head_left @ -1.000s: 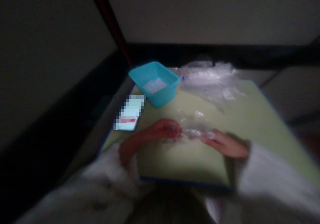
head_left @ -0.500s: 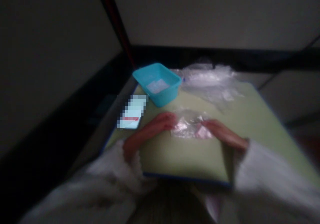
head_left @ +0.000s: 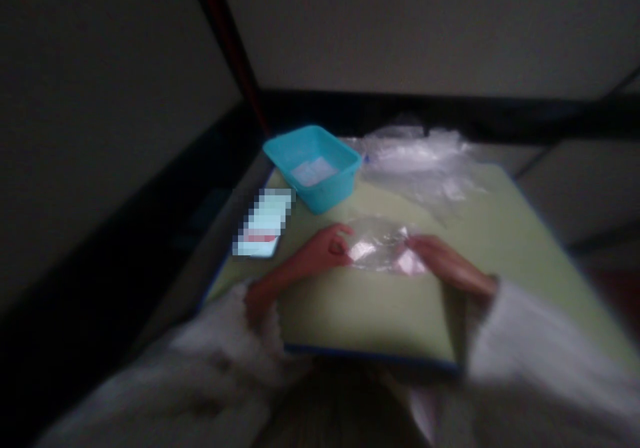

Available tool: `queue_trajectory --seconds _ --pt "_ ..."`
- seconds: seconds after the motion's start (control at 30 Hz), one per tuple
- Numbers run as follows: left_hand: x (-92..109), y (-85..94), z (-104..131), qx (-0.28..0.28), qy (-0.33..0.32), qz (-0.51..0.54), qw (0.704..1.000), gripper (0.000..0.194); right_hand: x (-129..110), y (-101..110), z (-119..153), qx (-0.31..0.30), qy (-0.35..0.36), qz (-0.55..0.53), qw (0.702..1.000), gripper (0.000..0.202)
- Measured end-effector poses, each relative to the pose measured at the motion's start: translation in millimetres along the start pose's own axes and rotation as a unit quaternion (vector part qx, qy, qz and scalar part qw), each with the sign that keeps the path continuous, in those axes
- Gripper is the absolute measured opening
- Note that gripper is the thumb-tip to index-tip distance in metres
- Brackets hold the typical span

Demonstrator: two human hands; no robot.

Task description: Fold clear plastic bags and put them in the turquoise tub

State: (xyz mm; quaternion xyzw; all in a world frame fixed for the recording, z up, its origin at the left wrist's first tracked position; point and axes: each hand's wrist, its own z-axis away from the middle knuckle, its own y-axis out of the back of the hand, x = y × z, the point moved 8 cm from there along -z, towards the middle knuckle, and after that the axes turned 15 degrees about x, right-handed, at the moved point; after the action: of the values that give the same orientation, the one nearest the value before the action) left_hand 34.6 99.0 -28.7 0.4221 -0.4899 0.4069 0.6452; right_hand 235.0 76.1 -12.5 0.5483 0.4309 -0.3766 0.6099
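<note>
A clear plastic bag lies across the near middle of the table, shiny and crinkled. At its left edge is my left hand, curled, with a gap between the upper fingers and those below. Its fingertips are beside or touching the film; no grip shows. My right hand pinches the bag's right part with fingers together. Just under those fingertips, a small pale pink piece shows in or beneath the film; blur hides its kind.
A turquoise plastic basket with pale flat pieces inside stands at the back left. A phone-like slab, its screen pixelated, lies in front of it. Clear plastic bags are heaped at the back. The yellow-green table has a blue edge.
My left hand's fingers have parted and the bag's left side lies flatter. My right hand stays at the bag's right part, almost unmoved.
</note>
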Motion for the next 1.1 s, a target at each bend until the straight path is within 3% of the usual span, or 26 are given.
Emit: queue_trajectory --seconds 0.3,0.67,0.8,1.1 --pt "-2.9 -3.7 0.2 0.009 0.000 -0.052 0.999 0.047 2.6 2.6 -3.8 0.032 0.006 0.020 0.999 0.041" --pt "-8.6 -4.6 -1.1 -0.004 0.007 -0.044 0.999 0.047 11.1 9.8 -4.2 0.052 -0.044 -0.049 0.996 0.038" --pt "-11.6 -4.6 -2.1 -0.005 0.008 -0.029 1.000 0.048 13.4 11.8 -1.1 0.032 -0.052 -0.067 0.996 0.045" --pt "-10.2 -4.9 -0.9 0.001 0.017 -0.051 0.999 0.049 15.8 -11.8 3.9 -0.055 -0.061 -0.137 0.987 0.052"
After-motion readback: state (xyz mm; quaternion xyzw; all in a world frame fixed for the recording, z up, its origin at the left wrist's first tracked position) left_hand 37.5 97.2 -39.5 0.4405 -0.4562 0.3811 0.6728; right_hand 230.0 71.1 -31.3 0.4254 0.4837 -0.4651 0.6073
